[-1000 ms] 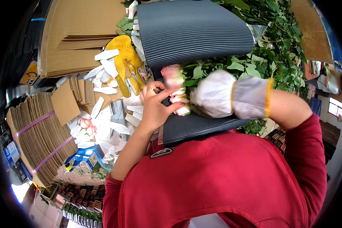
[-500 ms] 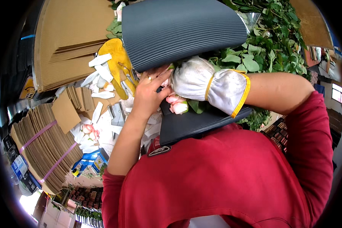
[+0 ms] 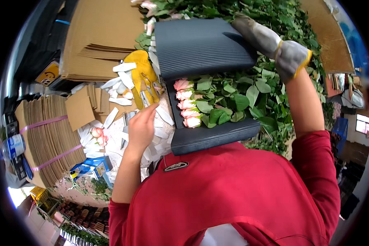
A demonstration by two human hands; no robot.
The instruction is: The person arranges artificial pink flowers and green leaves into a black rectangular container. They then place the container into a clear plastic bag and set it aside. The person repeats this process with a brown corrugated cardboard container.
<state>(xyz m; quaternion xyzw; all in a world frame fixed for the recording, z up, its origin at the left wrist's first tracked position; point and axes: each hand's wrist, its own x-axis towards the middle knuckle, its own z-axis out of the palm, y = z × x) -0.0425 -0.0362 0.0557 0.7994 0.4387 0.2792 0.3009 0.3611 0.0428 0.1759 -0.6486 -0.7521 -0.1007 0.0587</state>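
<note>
Several pale pink roses (image 3: 186,103) lie in a column, heads to the left and leafy stems (image 3: 233,96) to the right. They rest inside a folded dark ribbed sheet (image 3: 205,49), whose far flap curves up behind them. My bare left hand (image 3: 142,128) hovers left of the rose heads, beside a yellow work glove (image 3: 143,74); its fingers are stretched forward and hold nothing visible. My right hand (image 3: 259,37), in a soiled white glove with yellow trim, reaches past the sheet's far right corner over piled foliage. Its fingers look stretched out; the thumb is hidden.
Greenery (image 3: 283,20) is heaped along the far side. Flat brown cardboard (image 3: 106,37) stands at far left, with a strapped cardboard stack (image 3: 49,135) nearer. White strips (image 3: 125,67), loose pink roses (image 3: 98,136) and a blue package (image 3: 92,166) lie on the left.
Both hands have drawn away from the roses: my left hand back to the left, my right hand far and rightward. A column of rose heads now shows. The view has shifted somewhat.
</note>
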